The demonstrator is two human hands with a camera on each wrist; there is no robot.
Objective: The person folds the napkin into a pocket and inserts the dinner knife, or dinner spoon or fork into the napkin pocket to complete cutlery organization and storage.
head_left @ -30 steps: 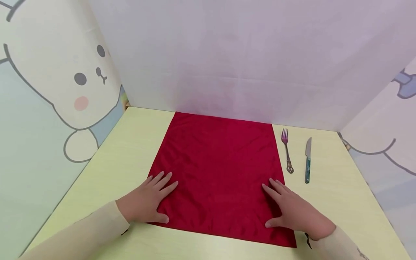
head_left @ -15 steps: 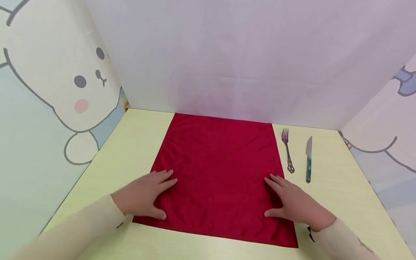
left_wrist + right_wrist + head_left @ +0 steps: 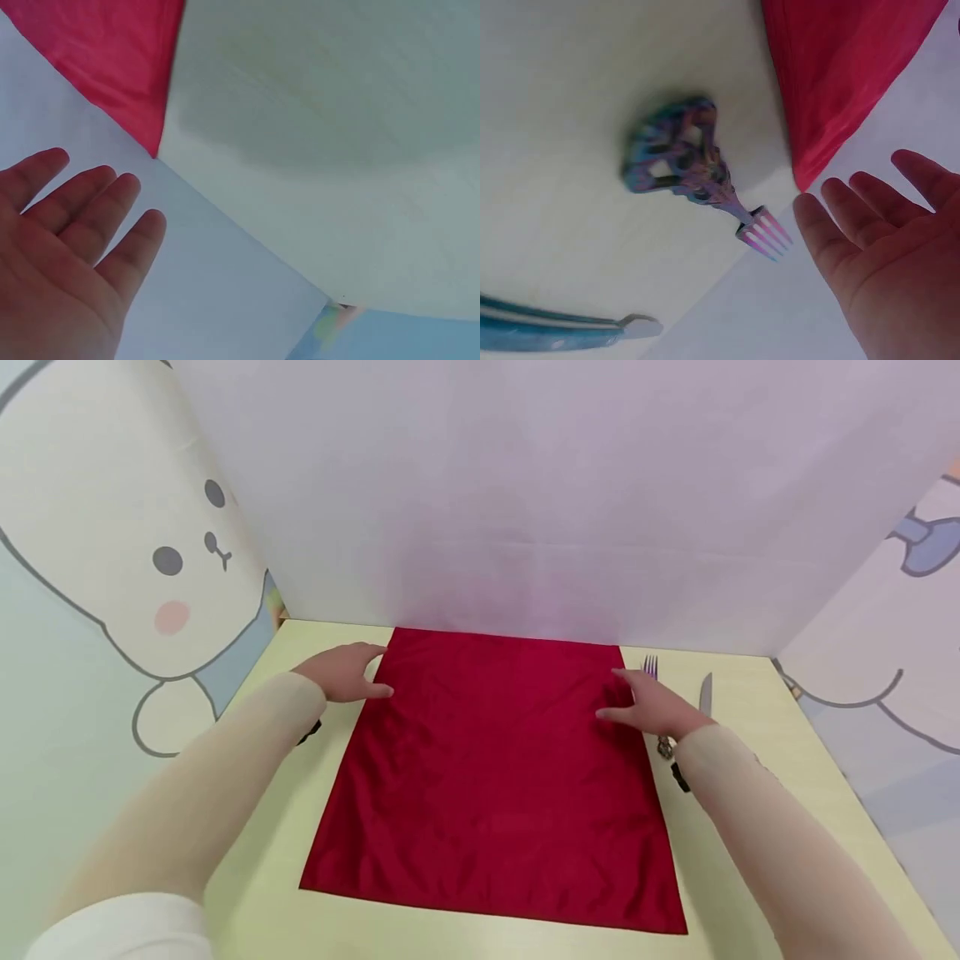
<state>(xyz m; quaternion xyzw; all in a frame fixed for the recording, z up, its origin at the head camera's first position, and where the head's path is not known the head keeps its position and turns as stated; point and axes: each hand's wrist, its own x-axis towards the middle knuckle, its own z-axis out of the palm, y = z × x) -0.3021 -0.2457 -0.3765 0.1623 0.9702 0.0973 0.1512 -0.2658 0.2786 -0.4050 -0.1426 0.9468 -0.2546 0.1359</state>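
Observation:
A red satin cloth lies spread flat on the pale yellow table, with a few soft wrinkles. Near its far left corner is my left hand, raised above the table with the fingers extended and holding nothing. My right hand hovers over the cloth's right edge, likewise with fingers extended and nothing held. Under and beside that hand lies a fork, partly hidden by it; the right wrist view shows its ornate handle. A knife with a teal handle lies further right, partly covered by the forearm.
The pale table meets a white fabric wall at the back. Side panels printed with cartoon animals stand at left and right.
Both hands have left the near part of the cloth and moved forward toward its far corners, lifting off it. The near left corner of the cloth is now uncovered.

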